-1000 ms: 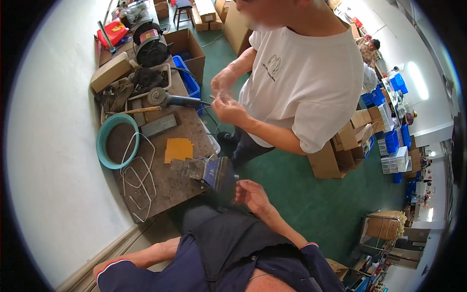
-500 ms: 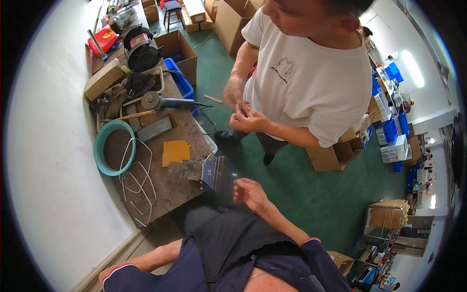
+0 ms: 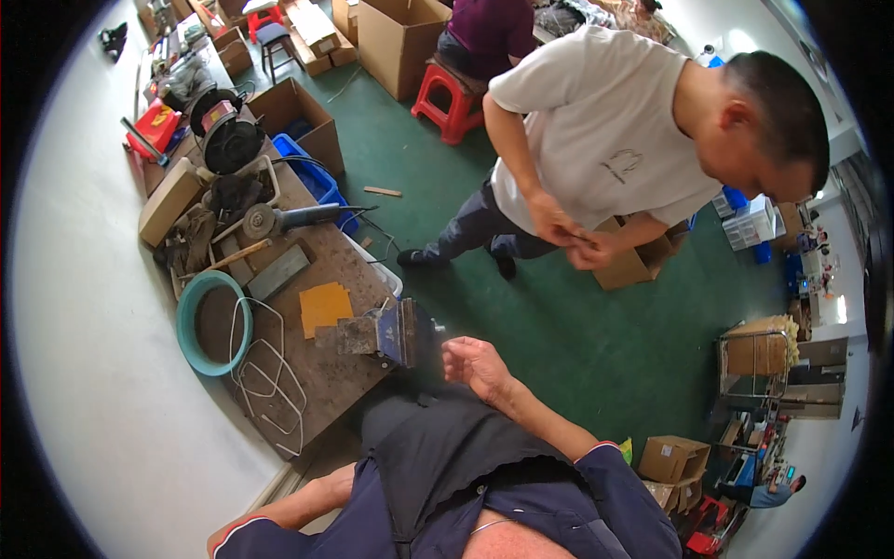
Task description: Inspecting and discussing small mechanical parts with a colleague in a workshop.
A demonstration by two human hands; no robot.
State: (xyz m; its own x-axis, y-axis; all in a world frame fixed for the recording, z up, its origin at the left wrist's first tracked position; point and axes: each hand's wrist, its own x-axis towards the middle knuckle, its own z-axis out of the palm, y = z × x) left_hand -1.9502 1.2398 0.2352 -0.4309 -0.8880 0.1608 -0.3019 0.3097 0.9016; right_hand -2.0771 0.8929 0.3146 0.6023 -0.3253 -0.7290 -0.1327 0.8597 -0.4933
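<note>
My right hand (image 3: 477, 365) is curled closed just right of a blue bench vise (image 3: 395, 334). The small silvery end of the vise's screw shows just above my fingertips. Whether a thin vise handle or anything else lies within my fingers I cannot make out. Worn grey metal jaws (image 3: 356, 335) reach from the vise over the workbench (image 3: 340, 382). My left forearm (image 3: 312, 494) comes in at the lower left; its hand is hidden behind my black apron (image 3: 428, 456).
An orange-yellow sheet (image 3: 325, 308), a grey block (image 3: 279, 271), a teal ring-shaped tub (image 3: 186, 321), a white cable (image 3: 291, 391) and an angle grinder (image 3: 293, 217) lie on the bench. Across from me stands a co-worker in a white shirt (image 3: 596, 121), fingering something small. Cardboard boxes (image 3: 675, 458) stand lower right.
My view has shifted, bringing a red stool and another seated person in at the top. The co-worker has moved rightward and bends the head down. My right hand stays beside the vise.
</note>
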